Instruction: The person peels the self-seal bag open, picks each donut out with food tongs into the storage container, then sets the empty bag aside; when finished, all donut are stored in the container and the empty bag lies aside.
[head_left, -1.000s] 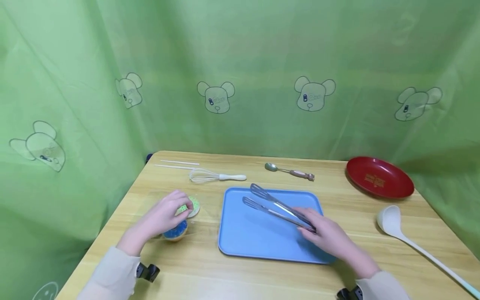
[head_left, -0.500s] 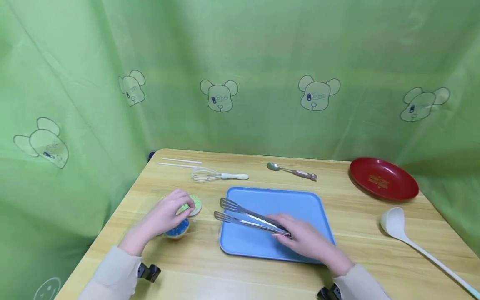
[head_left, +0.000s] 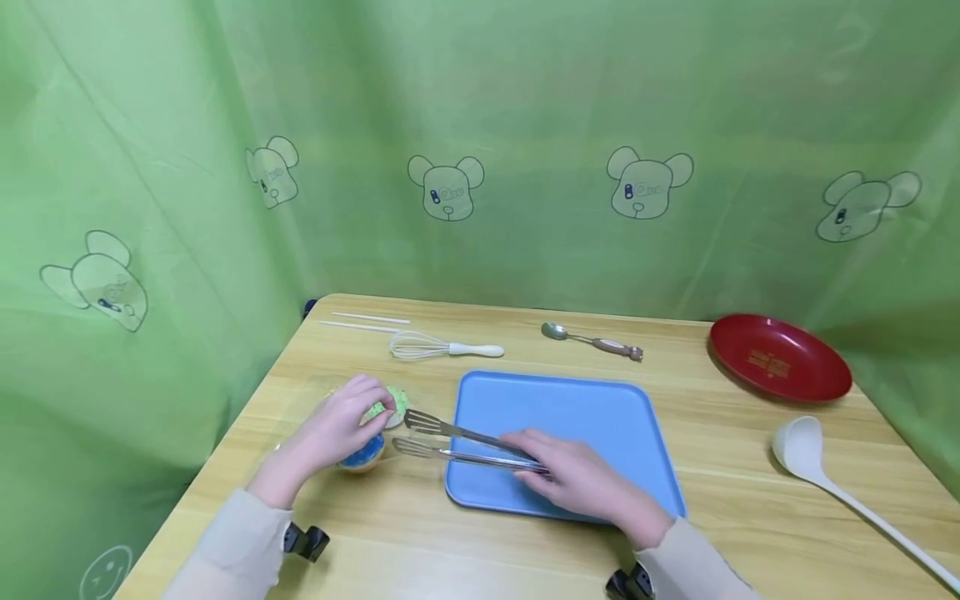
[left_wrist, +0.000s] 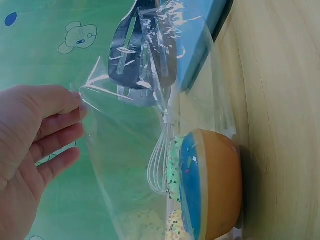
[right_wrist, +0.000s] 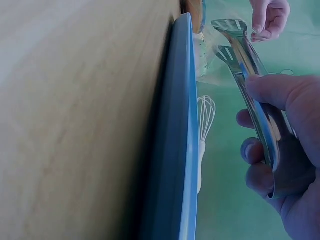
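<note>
My left hand (head_left: 337, 427) pinches the edge of a clear plastic bag (left_wrist: 107, 145) between thumb and fingers, holding it up. Inside the bag lies a toy doughnut with blue icing (left_wrist: 220, 185), beside a green-iced doughnut with sprinkles (head_left: 397, 405). A paler sprinkled one (left_wrist: 176, 226) shows partly behind the blue one. My right hand (head_left: 573, 477) grips metal tongs (right_wrist: 280, 150) by the hinge end, thumb on one arm and fingers on the other. Their slotted tips are apart and point left, right by the bag and the doughnuts. The tongs cross over the blue tray (head_left: 555, 400).
Behind the bag lie a white whisk (head_left: 476, 351) and two white sticks (head_left: 371, 317). A spoon (head_left: 592, 340) rests at the table's back edge. At the right are a red plate (head_left: 780, 358) and a long white ladle (head_left: 855, 504). A green curtain (head_left: 525, 100) hangs behind the table.
My right hand has carried the tongs left across the tray, bringing their tips close to the doughnuts. My left hand keeps its pinch on the bag.
</note>
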